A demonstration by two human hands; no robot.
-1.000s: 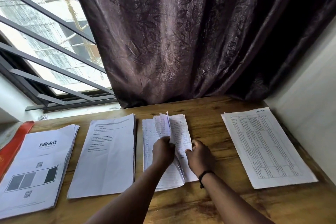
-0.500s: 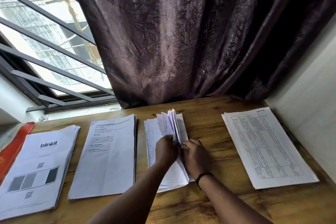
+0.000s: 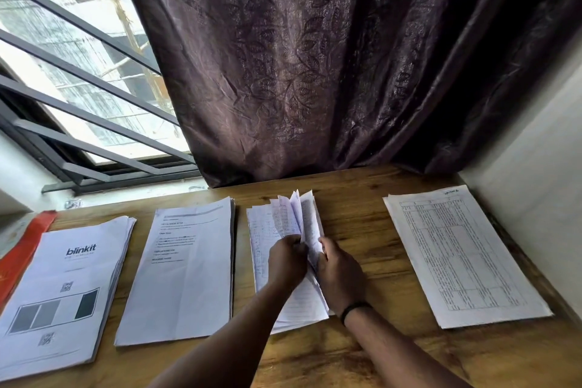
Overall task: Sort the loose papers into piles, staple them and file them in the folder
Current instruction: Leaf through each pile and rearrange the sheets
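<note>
Several paper piles lie in a row on the wooden table (image 3: pixel 362 353). In the middle is a handwritten pile (image 3: pixel 261 239) whose upper sheets stand fanned up. My left hand (image 3: pixel 288 261) pinches the raised sheets from the left. My right hand (image 3: pixel 340 274), a black band on its wrist, grips the sheets from the right. A pile with a "blinkit" cover (image 3: pixel 63 287) lies far left, a printed-text pile (image 3: pixel 189 268) beside it, and a pile with a printed table (image 3: pixel 459 255) at the right. A red folder (image 3: pixel 22 255) pokes out at the left edge.
A dark patterned curtain (image 3: pixel 315 73) hangs behind the table. A barred window (image 3: pixel 78 73) is at the back left. A white wall (image 3: pixel 535 151) borders the table on the right. Bare wood shows between the middle pile and the right pile.
The raised sheets of the middle pile have closed up into a tighter fan, and both hands have drawn closer together around them. The other piles have not moved.
</note>
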